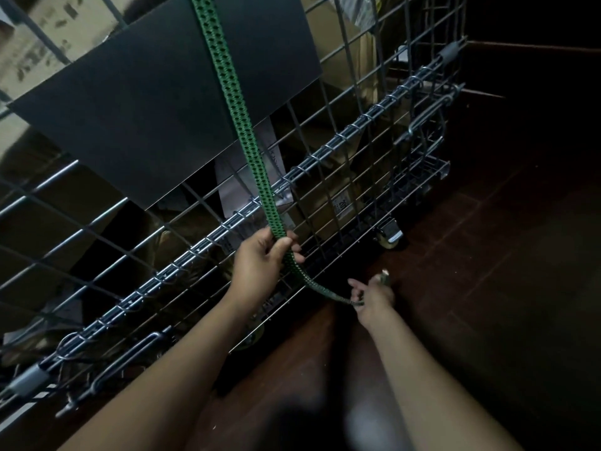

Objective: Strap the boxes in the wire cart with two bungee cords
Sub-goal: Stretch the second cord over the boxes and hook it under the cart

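A flat green bungee cord (239, 125) runs from the top of the frame down over a black box (156, 102) and across the side of the wire cart (328, 148). My left hand (260, 258) is shut around the cord just below the cart's spiral-bound rail. The cord's loose end curves right to my right hand (374, 296), which pinches it near its metal hook (384, 274), low beside the cart's base. Cardboard boxes (42, 37) fill the cart behind the mesh.
A caster wheel (390, 237) carries the cart's near right corner on a dark reddish tiled floor (487, 255). A grey hinge sleeve (27, 377) sits on the rail at the lower left. The right side of the view is very dark.
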